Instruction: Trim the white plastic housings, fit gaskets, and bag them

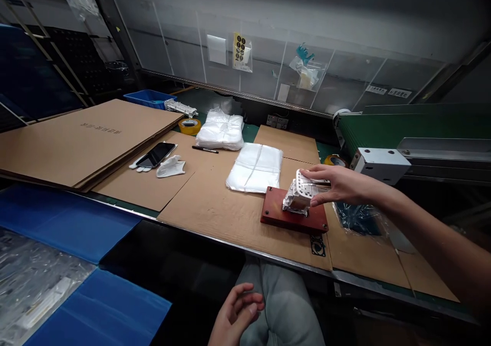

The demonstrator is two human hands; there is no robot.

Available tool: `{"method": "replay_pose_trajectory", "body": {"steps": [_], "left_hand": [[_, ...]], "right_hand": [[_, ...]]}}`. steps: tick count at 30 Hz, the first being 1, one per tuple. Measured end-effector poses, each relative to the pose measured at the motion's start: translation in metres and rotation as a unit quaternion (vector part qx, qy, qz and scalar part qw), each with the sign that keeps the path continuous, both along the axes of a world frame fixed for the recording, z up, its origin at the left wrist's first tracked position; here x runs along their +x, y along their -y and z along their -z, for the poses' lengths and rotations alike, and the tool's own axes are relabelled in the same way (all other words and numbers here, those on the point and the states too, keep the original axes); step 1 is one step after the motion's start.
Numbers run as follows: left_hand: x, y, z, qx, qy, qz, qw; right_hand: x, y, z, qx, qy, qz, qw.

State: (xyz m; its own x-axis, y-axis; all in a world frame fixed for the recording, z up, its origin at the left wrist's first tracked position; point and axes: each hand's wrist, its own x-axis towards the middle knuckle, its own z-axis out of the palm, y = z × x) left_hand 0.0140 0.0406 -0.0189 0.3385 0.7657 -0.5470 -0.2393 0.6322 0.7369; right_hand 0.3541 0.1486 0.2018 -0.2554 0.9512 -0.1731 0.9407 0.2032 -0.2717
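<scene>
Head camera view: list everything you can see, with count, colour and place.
Rectangular bolted wooden plate: one, red, on the cardboard at the bench front.
Perforated metal part: one, silver-white, on the plate.
Cardboard sheets: several, brown, across the bench.
Folded clear plastic bags: two bundles, whitish, behind the plate.
Smartphone: one, black, on cardboard, left.
Cloth gloves: two, white, beside the phone.
Pen: one, black, near the bags.
Tape rolls: two, yellow, along the back.
Plastic crate: one, blue, back left.
Conveyor: one, green, right.
Right hand: one, on the metal part.
Left hand: one, empty, lower centre.

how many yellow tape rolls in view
2. One roll of yellow tape lies beside the white plastic bundle; another roll sits by the green conveyor. More may be hidden.
</scene>
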Motion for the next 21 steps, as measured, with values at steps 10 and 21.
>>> {"method": "replay_pose_trajectory", "body": {"steps": [10, 21], "left_hand": [[0.089, -0.037, -0.088, -0.129, 0.341, 0.071, 0.929], [0.062, -0.037, -0.064, -0.218, 0.307, -0.061, 0.924]], "right_hand": [[-0.009, 0.025, -0.022, 0.121, -0.139, 0.048, 0.982], [-0.017, 0.022, 0.048, 0.046, -0.201, 0.18, 0.962]]}}
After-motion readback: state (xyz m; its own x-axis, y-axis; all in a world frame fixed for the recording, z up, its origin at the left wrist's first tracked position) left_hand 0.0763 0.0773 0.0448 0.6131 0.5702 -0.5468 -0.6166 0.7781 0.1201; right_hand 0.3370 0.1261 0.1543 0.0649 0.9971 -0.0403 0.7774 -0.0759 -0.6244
